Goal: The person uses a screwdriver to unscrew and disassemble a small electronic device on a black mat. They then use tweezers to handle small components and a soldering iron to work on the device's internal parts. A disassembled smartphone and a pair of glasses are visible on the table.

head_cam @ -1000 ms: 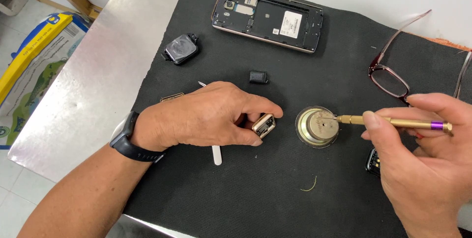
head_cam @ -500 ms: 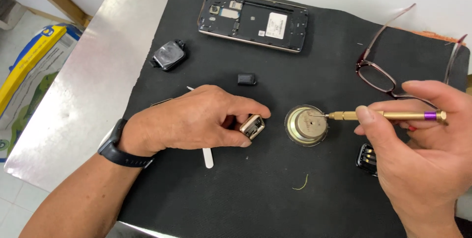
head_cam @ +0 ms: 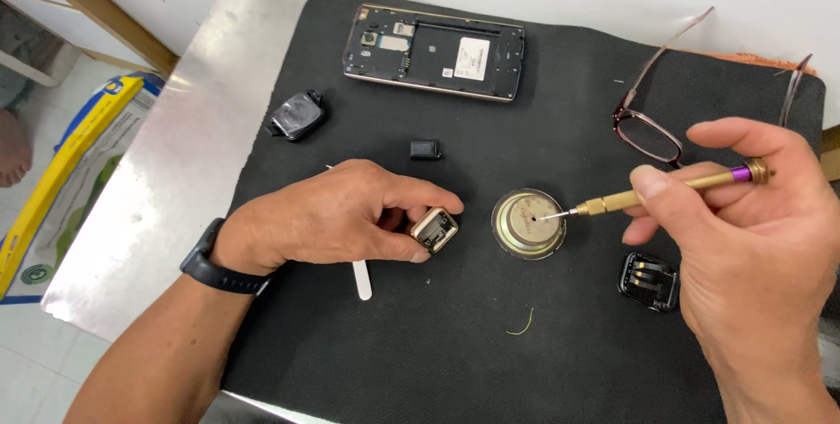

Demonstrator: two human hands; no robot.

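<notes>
Small square gold-rimmed case (head_cam: 434, 230) at mat centre, pinched between thumb and fingertips of left hand (head_cam: 337, 214), tilted up off the mat. Round metal disc (head_cam: 528, 224) just right of the case, flat on the mat, close to but apart from the left fingertips. Brass screwdriver (head_cam: 669, 189) with purple end cap held in right hand (head_cam: 748, 240), shaft nearly level, fine tip resting on the top face of the disc near its centre.

Left hand: palm down, fingers curled and drawn together around the case, thumb under its near edge; black watch (head_cam: 219, 268) on the wrist. White stick (head_cam: 361, 280) lying on the mat, projecting from beneath the palm toward the near side.

Right hand: thumb and forefinger closed on the screwdriver shaft, remaining fingers loosely bent beneath it, none touching the disc.

Black mat (head_cam: 437, 345) spread over a steel table (head_cam: 166, 170). Far side: opened phone (head_cam: 435, 52), back cover off, circuitry exposed. Left of centre: small dark module (head_cam: 297, 115); between phone and left hand, a small black block (head_cam: 425, 149). Far right: glasses (head_cam: 665, 118), arms unfolded. Near right, beside the right palm: black clip-like part (head_cam: 648, 280). Near centre: short curl of thin wire (head_cam: 521, 322).
</notes>
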